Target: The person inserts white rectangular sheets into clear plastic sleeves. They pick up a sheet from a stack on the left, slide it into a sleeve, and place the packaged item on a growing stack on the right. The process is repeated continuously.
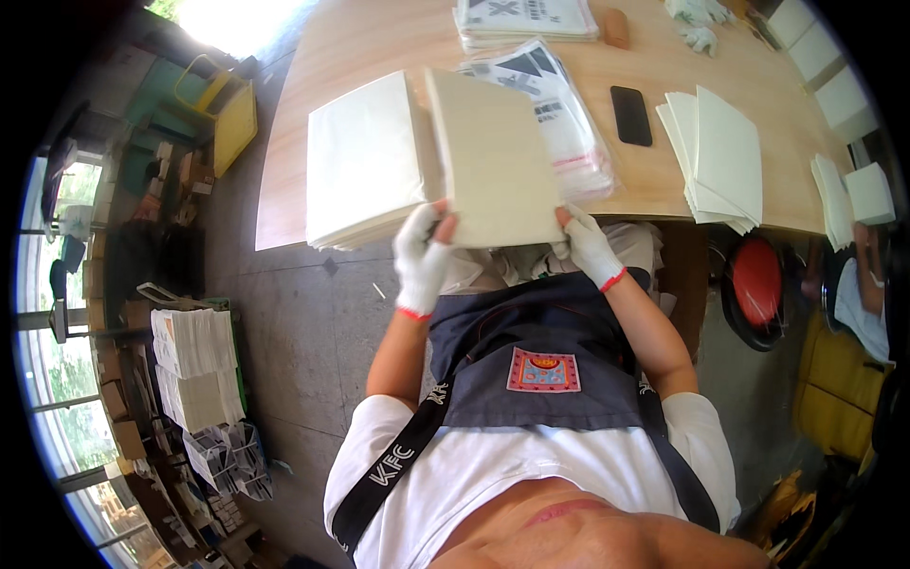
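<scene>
A thin rectangular stack of cream paper (498, 156) is held at its near corners, tilted up over the table's front edge. My left hand (422, 254), in a white glove with bare fingertips and a red cuff, grips the near left corner. My right hand (586, 245), gloved the same way, pinches the near right corner. Just left of the held paper lies a thicker pile of cream paper (365, 156). Printed plastic bags (578, 133) lie in a pile partly hidden behind the held paper.
On the wooden table (654, 38) are a black phone (631, 116), fanned white paper stacks (725, 156), more bags (526, 17), a brown oblong object (616, 28) and white gloves (700, 38). A red round stool (756, 280) stands at right. Paper bundles (194, 365) stand on the left floor.
</scene>
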### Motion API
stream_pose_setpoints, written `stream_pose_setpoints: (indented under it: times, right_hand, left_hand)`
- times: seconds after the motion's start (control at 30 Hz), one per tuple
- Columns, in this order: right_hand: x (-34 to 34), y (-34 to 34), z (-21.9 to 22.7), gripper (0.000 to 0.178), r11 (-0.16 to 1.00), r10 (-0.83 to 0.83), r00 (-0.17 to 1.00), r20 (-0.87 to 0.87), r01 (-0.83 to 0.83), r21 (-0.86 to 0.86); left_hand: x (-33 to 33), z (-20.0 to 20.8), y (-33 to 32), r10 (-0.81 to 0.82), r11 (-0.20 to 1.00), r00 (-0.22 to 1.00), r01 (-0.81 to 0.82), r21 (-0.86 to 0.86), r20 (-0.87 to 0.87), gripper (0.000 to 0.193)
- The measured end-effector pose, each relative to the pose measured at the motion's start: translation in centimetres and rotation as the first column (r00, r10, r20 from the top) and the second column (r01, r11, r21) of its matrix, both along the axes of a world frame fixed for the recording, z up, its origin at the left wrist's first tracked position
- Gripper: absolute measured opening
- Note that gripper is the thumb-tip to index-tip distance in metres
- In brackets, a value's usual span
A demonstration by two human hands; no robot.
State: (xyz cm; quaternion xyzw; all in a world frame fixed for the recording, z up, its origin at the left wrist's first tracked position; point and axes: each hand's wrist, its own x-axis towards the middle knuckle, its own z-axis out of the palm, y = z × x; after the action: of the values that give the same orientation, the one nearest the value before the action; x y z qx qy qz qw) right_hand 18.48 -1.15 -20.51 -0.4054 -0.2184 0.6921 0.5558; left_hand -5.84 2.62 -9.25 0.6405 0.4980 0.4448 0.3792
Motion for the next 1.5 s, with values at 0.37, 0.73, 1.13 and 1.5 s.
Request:
stream_pose_setpoints:
  times: [0.37,0.73,1.13,1.5]
  right_hand:
    - [-12.2,11.2,9.9,0.035,0.940,0.215,0.799,0.562,-0.325,0.101]
    - [10.2,0.4,7.1,0.017,0.817,-0.568,0.026,0.822,0.139,0.560]
    - [25.0,-2.8,4.6,0.018,0.969,-0.150,-0.725,0.672,0.027,0.245]
    - [16.1,-11.6,5.5,0.019,0.788,-0.546,-0.575,0.610,-0.105,0.607]
  left_hand:
    - [-15.5,2.0,7.3,0.311,0.946,0.818,-0.315,0.075,-0.484,0.046]
    - [-18.4,-18.7,0.7,0.612,0.785,0.734,-0.522,-0.333,0.294,0.029]
    - [-3.3,-14.7,0.8,-0.075,0.945,0.927,0.184,0.272,-0.368,0.021]
    - [10.8,-5.3,9.4,-0.166,0.878,0.733,0.415,0.239,-0.660,0.019]
